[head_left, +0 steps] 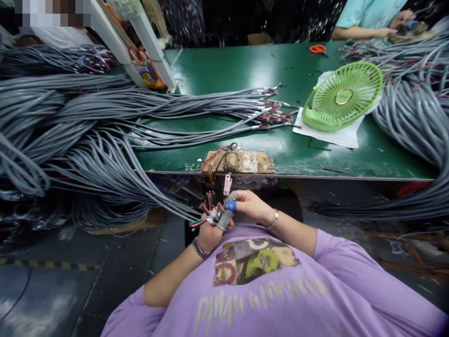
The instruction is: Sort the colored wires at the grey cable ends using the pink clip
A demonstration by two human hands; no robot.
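In front of my chest, just below the table edge, my left hand (212, 231) is closed around the ends of several grey cables (168, 202). Stripped coloured wires (209, 203) fan out above its fingers. My right hand (250, 206) meets it from the right, thumb and finger pinched together at the wires; what lies in that pinch is too small to make out. Grey coverings wrap some fingertips, and a blue band (230, 205) circles a right finger. A white tag (228, 184) hangs from the table edge just above the hands.
Large bundles of grey cable (105, 105) spread over the green table (224, 68) at left and right. A green fan (342, 96) stands on white paper. A taped wooden block (242, 162) sits at the front edge. Orange-handled scissors (317, 49) lie farther back, near another person's arms (368, 32).
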